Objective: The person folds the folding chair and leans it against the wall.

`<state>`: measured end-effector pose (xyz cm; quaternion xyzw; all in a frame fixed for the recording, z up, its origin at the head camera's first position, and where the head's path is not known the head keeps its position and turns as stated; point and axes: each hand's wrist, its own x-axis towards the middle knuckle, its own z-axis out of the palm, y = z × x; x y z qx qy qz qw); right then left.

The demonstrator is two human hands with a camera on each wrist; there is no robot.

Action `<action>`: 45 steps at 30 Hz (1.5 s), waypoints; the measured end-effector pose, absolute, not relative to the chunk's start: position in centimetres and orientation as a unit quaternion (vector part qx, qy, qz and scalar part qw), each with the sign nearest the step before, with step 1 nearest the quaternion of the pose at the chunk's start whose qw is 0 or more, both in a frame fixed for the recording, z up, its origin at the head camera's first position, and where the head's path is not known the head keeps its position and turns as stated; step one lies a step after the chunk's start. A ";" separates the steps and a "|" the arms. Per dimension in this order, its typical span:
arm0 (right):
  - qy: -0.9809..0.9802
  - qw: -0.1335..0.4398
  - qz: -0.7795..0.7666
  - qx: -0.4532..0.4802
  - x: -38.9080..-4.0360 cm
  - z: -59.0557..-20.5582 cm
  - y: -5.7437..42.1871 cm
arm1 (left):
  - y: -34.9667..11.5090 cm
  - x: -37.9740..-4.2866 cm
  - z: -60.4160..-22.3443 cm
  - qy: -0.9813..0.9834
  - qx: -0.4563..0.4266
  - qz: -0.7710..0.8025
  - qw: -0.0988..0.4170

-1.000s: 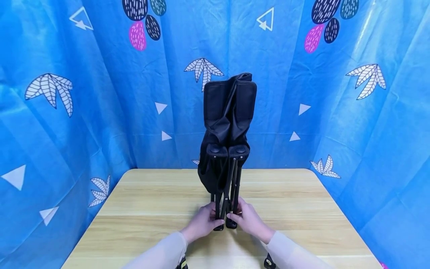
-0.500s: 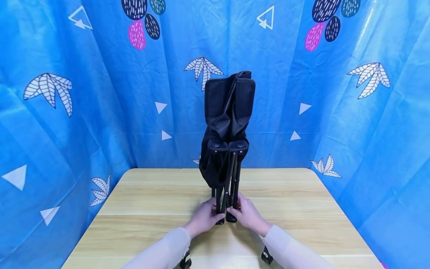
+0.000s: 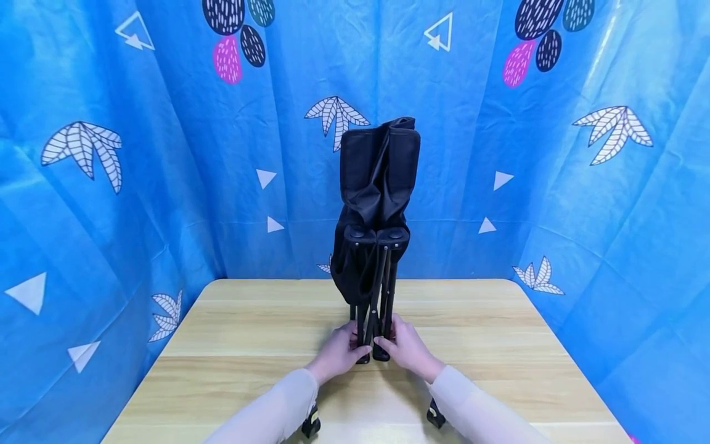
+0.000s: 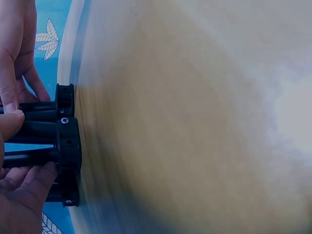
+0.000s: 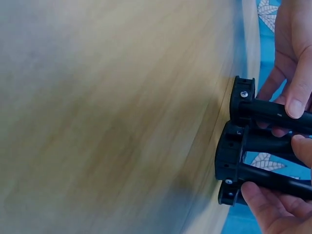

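A folded black camp chair (image 3: 355, 271) stands upright on the wooden table in the head view, its fabric bunched above a bundle of dark tube legs. My left hand (image 3: 336, 354) grips the left legs low down, close to the feet. On the other side my right hand (image 3: 412, 353) holds the right legs at the same height, with its thumb in front. Black plastic feet (image 4: 68, 141) with screws meet the table in the left wrist view. Seen from the right wrist, fingers lie around the tubes (image 5: 273, 179) just above the feet. Some fingers are hidden behind the legs.
The light wooden table (image 3: 249, 333) extends around the chair on both sides. A blue patterned curtain (image 3: 266, 142) hangs behind it and along the left and right. Dark devices (image 3: 312, 422) sit under both wrists.
Both hands and the chair have shifted a little farther from me across the table. The chair stays upright, and the grip on its legs looks the same.
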<state>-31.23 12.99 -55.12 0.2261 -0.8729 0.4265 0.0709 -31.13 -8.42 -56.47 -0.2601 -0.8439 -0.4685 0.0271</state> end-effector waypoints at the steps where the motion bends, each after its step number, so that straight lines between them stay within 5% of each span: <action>1: -0.873 0.069 0.428 0.226 -31.3 -55.1 13.0 | -8.4 -31.3 -56.4 -0.844 -0.259 -0.469 0.026; 45: -0.887 0.083 0.404 0.205 -37.6 -55.2 12.7 | -8.4 -37.4 -56.2 -0.866 -0.232 -0.441 0.042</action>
